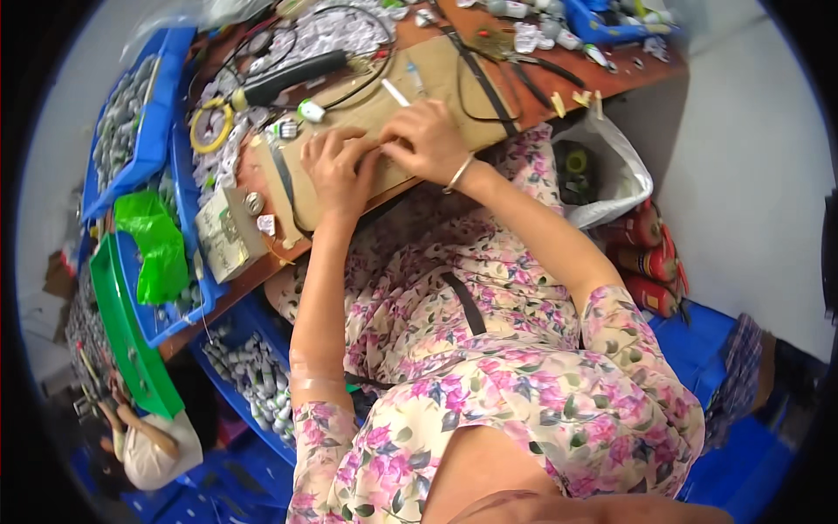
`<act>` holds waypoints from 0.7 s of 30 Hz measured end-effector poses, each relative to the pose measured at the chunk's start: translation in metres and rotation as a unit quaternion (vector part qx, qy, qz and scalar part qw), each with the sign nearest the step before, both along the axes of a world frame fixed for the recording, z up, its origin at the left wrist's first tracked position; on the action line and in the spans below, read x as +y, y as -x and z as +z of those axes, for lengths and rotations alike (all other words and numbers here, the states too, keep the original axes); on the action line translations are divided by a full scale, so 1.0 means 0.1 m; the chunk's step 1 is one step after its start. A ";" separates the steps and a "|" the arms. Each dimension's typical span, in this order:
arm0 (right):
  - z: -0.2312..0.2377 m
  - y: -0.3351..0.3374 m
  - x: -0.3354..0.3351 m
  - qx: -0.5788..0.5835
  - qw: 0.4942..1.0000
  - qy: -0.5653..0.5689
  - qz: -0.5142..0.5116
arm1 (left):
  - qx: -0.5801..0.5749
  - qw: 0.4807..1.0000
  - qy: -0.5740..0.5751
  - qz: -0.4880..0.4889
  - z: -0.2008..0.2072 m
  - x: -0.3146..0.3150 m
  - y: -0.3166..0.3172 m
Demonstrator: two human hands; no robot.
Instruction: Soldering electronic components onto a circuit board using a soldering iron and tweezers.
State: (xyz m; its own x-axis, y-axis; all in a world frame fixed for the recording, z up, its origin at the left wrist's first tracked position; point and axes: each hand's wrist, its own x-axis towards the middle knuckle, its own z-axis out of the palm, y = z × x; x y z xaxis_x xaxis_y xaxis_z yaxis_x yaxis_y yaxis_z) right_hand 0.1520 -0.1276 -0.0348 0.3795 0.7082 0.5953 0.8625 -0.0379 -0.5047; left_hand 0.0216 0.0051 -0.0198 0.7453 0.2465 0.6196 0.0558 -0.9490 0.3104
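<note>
My left hand and my right hand come together over a cardboard sheet at the table's front edge. The fingertips of both are pinched close to each other. Whatever sits between them is hidden or too small to make out. Just beyond the right hand lie a white stick and a thin clear-blue piece. Past the left hand are a small white-and-green part and a white-and-grey part. A thick black cylinder with a cable lies farther back.
Many small white pieces cover the back of the table. A yellow ring and a whitish block lie to the left, beside blue trays. Pliers rest at right. Red extinguishers stand below right; another person is lower left.
</note>
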 end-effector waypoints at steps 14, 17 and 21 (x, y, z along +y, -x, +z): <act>0.11 -0.11 0.03 0.027 0.995 0.063 0.065 | 0.021 1.000 0.015 0.018 0.08 -0.02 0.07; 0.20 -0.23 -0.02 0.016 0.999 0.015 0.024 | 0.023 0.999 0.013 0.024 0.09 -0.04 0.05; 0.29 -0.44 -0.18 0.027 0.998 -0.025 -0.046 | 0.019 0.999 0.007 0.028 0.10 -0.05 0.05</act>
